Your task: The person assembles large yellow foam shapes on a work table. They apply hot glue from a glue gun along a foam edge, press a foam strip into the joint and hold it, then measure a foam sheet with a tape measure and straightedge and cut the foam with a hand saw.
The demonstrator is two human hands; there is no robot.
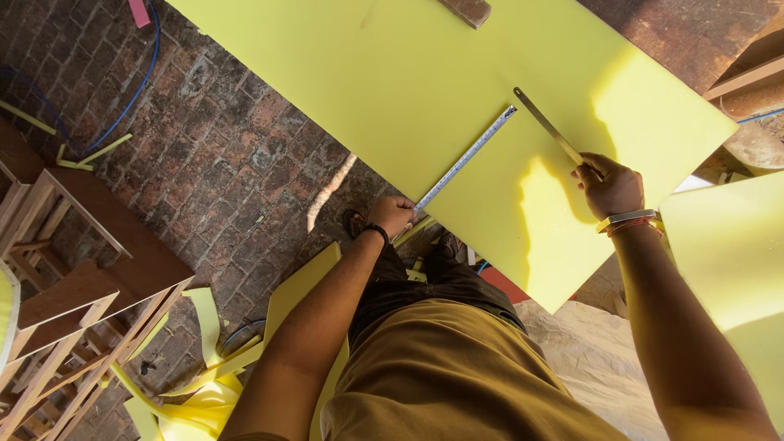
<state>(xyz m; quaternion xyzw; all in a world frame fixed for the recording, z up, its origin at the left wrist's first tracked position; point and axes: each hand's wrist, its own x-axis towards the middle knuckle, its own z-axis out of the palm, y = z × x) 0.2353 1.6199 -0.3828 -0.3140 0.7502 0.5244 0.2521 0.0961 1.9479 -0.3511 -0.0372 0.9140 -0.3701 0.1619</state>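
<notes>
Across the large, flat, pale yellow laminate sheet (425,90), which lies over a red-brown brick floor (204,163), a narrow metal measuring tape (465,158) is stretched from the sheet's near edge toward its middle. The left hand (394,214) is clenched on the tape's near end, pinning it at the sheet's edge, though the tape case itself is hidden under the fingers. The right hand (611,186) grips one end of a thin grey metal strip (545,124), perhaps a blade or a straightedge, whose far tip lies near the tape's far end; which tool it is I cannot tell. To my eye the risk is slippage: the tape is held only at one end, so a small twitch of the left hand could skew the reading, and the strip could skate on the glossy surface and scratch off line. Strong sun throws the right hand's shadow across the sheet, masking any marks there. Yellow offcut strips (196,392) pile by the person's feet, a wooden frame (73,327) stands at the left, and a second yellow sheet (727,253) is cut off at the right.
</notes>
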